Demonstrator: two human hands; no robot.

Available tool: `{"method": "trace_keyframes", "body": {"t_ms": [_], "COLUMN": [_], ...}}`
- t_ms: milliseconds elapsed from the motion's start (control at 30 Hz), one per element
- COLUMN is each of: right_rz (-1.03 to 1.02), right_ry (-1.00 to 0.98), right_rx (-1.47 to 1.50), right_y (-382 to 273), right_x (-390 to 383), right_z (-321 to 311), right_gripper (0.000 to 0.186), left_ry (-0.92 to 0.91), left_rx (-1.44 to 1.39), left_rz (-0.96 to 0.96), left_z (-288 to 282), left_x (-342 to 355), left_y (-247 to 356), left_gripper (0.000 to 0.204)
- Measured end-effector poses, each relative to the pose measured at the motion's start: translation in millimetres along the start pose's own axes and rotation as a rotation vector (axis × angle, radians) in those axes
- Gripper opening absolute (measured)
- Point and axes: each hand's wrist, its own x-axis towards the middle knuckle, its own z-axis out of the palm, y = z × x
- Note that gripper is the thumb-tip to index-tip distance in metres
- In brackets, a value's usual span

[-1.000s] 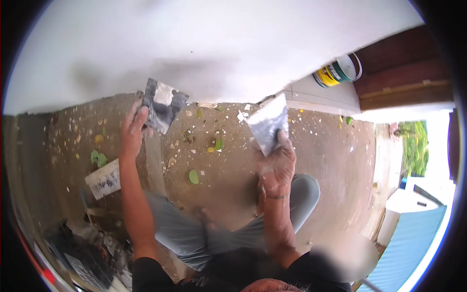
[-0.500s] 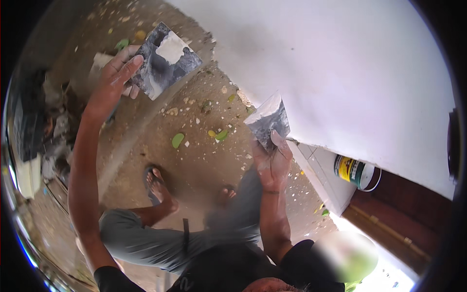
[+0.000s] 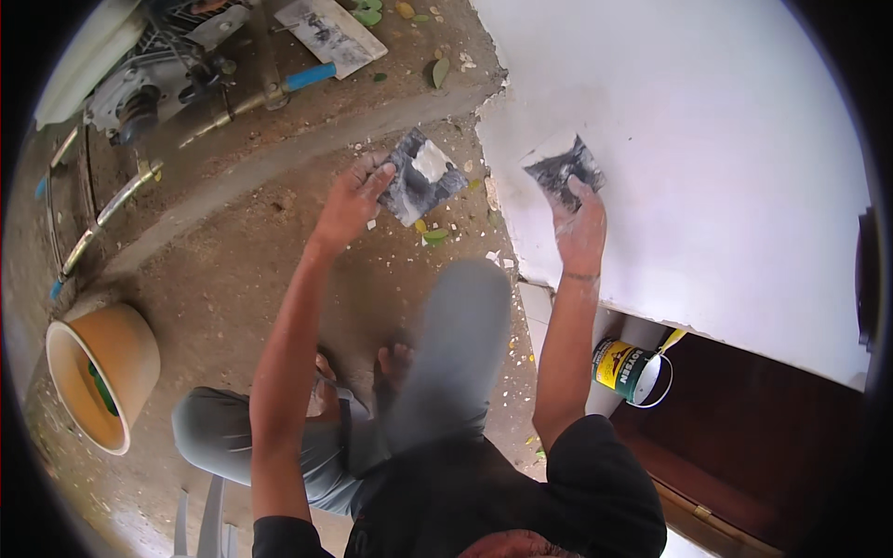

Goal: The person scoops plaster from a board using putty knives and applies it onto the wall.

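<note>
My left hand [image 3: 353, 200] grips the near-left edge of a square, dark grey-smeared plate [image 3: 409, 200], thumb on top. A pale lump of putty [image 3: 430, 161] sits on its far part. To the right, my right hand [image 3: 581, 232] pinches a smaller flat putty spreader [image 3: 558, 172], stained dark with white along its upper edge. The spreader is seen in front of the white wall [image 3: 707, 167]; whether it touches the wall, I cannot tell. Some fingers of both hands are hidden behind what they hold.
A green and yellow paint can [image 3: 614, 367] with a wire handle stands by a dark red-brown surface. An orange-tan bucket [image 3: 135, 358] is at left. Beyond a low concrete ridge [image 3: 233, 153] are an engine-like machine [image 3: 144, 102] and a smeared board [image 3: 326, 37].
The view has shifted, bringing the bucket and machine into sight. My hands are closer together in the picture. The spreader has moved up in front of the wall; both hands keep their holds.
</note>
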Motion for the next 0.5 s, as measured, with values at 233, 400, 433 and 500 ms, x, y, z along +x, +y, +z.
{"method": "trace_keyframes", "body": {"t_ms": [233, 400, 433, 500], "right_rz": [-0.454, -0.551, -0.562, -0.422], "right_ry": [-0.049, -0.107, -0.1, -0.113], "right_rx": [-0.076, -0.127, -0.139, -0.188], "right_y": [-162.5, -206.2, -212.4, -214.4], "right_x": [7.6, -31.7, -36.0, -39.1], "right_z": [84.4, 103.2, 105.8, 103.8], "right_gripper": [0.031, 0.028, 0.028, 0.028], "left_ry": [-0.132, -0.221, -0.212, -0.216], "left_rx": [0.015, 0.147, 0.094, 0.026], "left_rz": [0.212, 0.323, 0.296, 0.265], "left_z": [-24.4, -16.9, -15.4, -12.4], "left_x": [7.4, 4.6, 6.2, 10.9], "left_y": [101.6, 116.7, 118.6, 113.9], "left_gripper": [0.029, 0.031, 0.029, 0.027]}}
